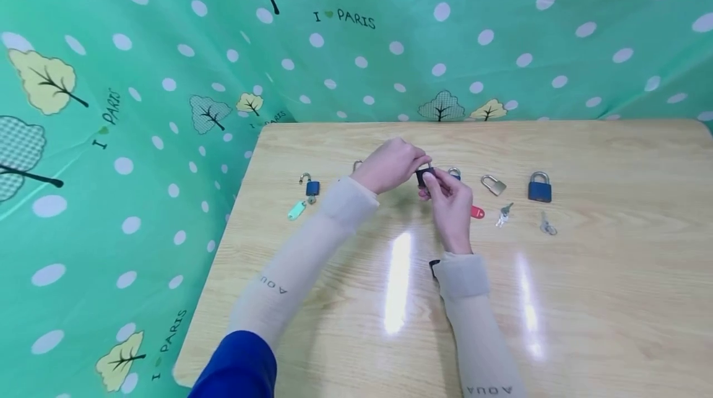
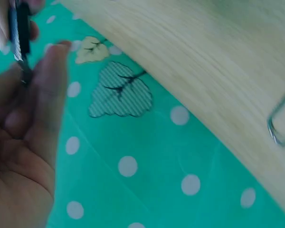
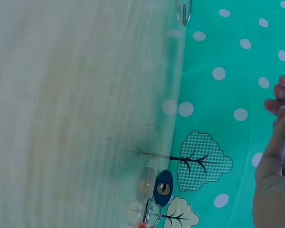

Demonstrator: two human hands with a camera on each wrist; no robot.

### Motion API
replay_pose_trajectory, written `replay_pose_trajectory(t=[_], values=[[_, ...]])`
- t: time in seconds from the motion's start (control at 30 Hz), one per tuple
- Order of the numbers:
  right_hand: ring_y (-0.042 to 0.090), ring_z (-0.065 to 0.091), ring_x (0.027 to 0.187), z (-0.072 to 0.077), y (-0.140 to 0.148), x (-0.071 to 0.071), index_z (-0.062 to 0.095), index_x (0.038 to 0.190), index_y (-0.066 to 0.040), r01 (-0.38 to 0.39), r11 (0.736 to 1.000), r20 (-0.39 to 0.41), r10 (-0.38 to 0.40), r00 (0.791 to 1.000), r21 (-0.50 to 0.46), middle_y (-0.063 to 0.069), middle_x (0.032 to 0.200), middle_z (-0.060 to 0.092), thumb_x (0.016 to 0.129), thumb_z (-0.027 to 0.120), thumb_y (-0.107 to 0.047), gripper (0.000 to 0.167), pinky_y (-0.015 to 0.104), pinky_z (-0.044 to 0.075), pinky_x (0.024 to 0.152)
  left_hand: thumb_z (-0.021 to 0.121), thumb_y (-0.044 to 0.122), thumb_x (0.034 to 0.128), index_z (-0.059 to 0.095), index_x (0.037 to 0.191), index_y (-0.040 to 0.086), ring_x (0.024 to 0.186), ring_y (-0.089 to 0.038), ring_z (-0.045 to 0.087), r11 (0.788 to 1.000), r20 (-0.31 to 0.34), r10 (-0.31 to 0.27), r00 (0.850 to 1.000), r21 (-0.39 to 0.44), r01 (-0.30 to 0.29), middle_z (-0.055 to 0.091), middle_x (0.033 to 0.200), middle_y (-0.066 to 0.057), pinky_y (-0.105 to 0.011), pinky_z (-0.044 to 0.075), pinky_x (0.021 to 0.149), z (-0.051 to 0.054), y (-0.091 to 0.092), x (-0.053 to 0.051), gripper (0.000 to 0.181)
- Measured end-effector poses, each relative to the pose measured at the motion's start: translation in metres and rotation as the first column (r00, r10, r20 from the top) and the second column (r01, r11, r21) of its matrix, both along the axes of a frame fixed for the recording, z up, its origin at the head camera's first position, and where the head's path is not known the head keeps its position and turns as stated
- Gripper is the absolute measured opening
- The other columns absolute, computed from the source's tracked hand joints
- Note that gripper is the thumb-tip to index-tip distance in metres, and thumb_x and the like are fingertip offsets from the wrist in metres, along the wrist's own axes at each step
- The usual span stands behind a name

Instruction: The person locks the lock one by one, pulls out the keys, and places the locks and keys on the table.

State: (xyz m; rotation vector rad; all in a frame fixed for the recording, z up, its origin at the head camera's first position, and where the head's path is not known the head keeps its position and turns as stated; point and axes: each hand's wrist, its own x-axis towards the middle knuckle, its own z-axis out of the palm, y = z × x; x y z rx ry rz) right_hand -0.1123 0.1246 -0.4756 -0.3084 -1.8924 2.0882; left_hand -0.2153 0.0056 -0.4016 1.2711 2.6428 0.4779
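Over the middle of the table, both hands are on one dark padlock (image 1: 424, 176). The left hand (image 1: 388, 164) pinches its shackle from above with the fingertips. From below, the right hand (image 1: 452, 207) grips the padlock's body between thumb and fingers. In the left wrist view the dark padlock (image 2: 21, 35) shows edge-on, with its metal shackle at the left fingertips. Right of the hands, a small blue padlock (image 1: 454, 173) is partly covered by the right hand. Another shackle (image 1: 357, 165) shows beside the left hand, its body hidden.
Far left lie an open blue padlock (image 1: 312, 188) and a green tag (image 1: 297, 210). Toward the right are a red tag (image 1: 477, 212), a silvery padlock (image 1: 493, 185), a bunch of keys (image 1: 504, 215), a larger blue padlock (image 1: 540, 190) and more keys (image 1: 548, 224). Patterned green cloth (image 1: 423, 33) hangs behind the table.
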Motion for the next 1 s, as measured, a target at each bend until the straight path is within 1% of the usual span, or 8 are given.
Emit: replay_pose_trajectory(t=[0.13, 0.23, 0.33, 0.43, 0.53, 0.63, 0.8, 1.0], values=[[0.010, 0.068, 0.068, 0.000, 0.001, 0.002, 0.067, 0.122, 0.003, -0.014, 1.000, 0.013, 0.014, 1.000, 0.000, 0.011, 0.088, 0.071, 0.096, 0.066, -0.020, 0.035, 0.023, 0.059, 0.066, 0.055, 0.028, 0.1033, 0.073, 0.106, 0.011, 0.066, -0.009, 0.054, 0.994, 0.176, 0.039, 0.984, 0.092, -0.056, 0.070, 0.084, -0.002, -0.020, 0.047, 0.064, -0.004, -0.003, 0.003, 0.025], [0.011, 0.068, 0.067, -0.002, 0.000, 0.002, 0.066, 0.124, 0.001, -0.036, 0.999, 0.029, 0.037, 0.999, -0.011, 0.007, 0.088, 0.071, 0.096, 0.066, -0.020, 0.035, 0.023, 0.059, 0.067, 0.062, 0.025, 0.0997, 0.071, 0.109, 0.011, 0.069, -0.013, 0.061, 0.983, 0.347, 0.052, 0.937, 0.149, -0.110, 0.068, 0.081, -0.003, -0.021, 0.051, 0.064, -0.006, -0.008, 0.003, 0.019], [0.012, 0.068, 0.067, -0.005, -0.002, 0.002, 0.066, 0.123, 0.000, -0.045, 0.999, 0.042, 0.045, 0.998, -0.024, 0.007, 0.088, 0.072, 0.095, 0.067, -0.019, 0.034, 0.024, 0.059, 0.067, 0.065, 0.017, 0.0976, 0.065, 0.126, 0.005, 0.079, -0.017, 0.068, 0.973, 0.477, 0.057, 0.877, 0.172, -0.157, 0.070, 0.092, -0.007, -0.027, 0.058, 0.074, -0.008, -0.014, 0.002, 0.031], [0.013, 0.069, 0.068, -0.005, -0.004, 0.003, 0.065, 0.122, 0.002, -0.052, 0.998, 0.050, 0.054, 0.997, -0.030, 0.008, 0.087, 0.071, 0.094, 0.068, -0.019, 0.034, 0.025, 0.060, 0.067, 0.064, 0.009, 0.0965, 0.050, 0.142, 0.002, 0.088, -0.016, 0.069, 0.976, 0.525, 0.046, 0.850, 0.159, -0.151, 0.070, 0.102, -0.009, -0.029, 0.058, 0.082, -0.010, -0.018, 0.002, 0.048], [0.012, 0.069, 0.067, -0.004, -0.005, 0.003, 0.066, 0.121, 0.002, -0.052, 0.998, 0.047, 0.054, 0.997, -0.026, 0.004, 0.084, 0.071, 0.094, 0.068, -0.019, 0.035, 0.025, 0.060, 0.066, 0.069, 0.008, 0.0927, 0.037, 0.152, 0.007, 0.096, -0.014, 0.068, 0.987, 0.511, -0.001, 0.860, 0.137, -0.080, 0.069, 0.107, -0.007, -0.022, 0.055, 0.087, -0.011, -0.022, 0.004, 0.068], [0.009, 0.067, 0.065, -0.002, -0.006, 0.003, 0.067, 0.121, 0.002, -0.049, 0.999, 0.035, 0.049, 0.998, -0.007, -0.001, 0.081, 0.070, 0.093, 0.069, -0.020, 0.035, 0.027, 0.060, 0.064, 0.076, 0.013, 0.0879, 0.031, 0.155, 0.010, 0.100, -0.013, 0.066, 0.992, 0.460, -0.044, 0.887, 0.124, -0.015, 0.067, 0.108, -0.006, -0.018, 0.052, 0.090, -0.010, -0.022, 0.006, 0.081], [0.010, 0.068, 0.066, 0.002, -0.006, 0.003, 0.068, 0.121, 0.002, -0.060, 0.998, 0.044, 0.060, 0.997, 0.018, -0.003, 0.080, 0.070, 0.093, 0.069, -0.023, 0.037, 0.029, 0.060, 0.066, 0.076, 0.019, 0.0890, 0.039, 0.150, 0.004, 0.092, -0.012, 0.065, 0.997, 0.370, -0.028, 0.928, 0.078, -0.001, 0.068, 0.104, -0.005, -0.019, 0.052, 0.085, -0.006, -0.019, 0.007, 0.073], [0.014, 0.071, 0.074, 0.005, -0.003, 0.004, 0.064, 0.118, 0.006, -0.110, 0.991, 0.081, 0.116, 0.990, -0.070, 0.001, 0.086, 0.073, 0.094, 0.069, -0.023, 0.038, 0.030, 0.061, 0.075, 0.072, 0.012, 0.0908, 0.049, 0.134, 0.002, 0.088, -0.013, 0.063, 0.984, 0.385, -0.046, 0.922, 0.176, -0.024, 0.066, 0.102, -0.006, -0.021, 0.052, 0.081, -0.010, -0.025, 0.006, 0.050]])
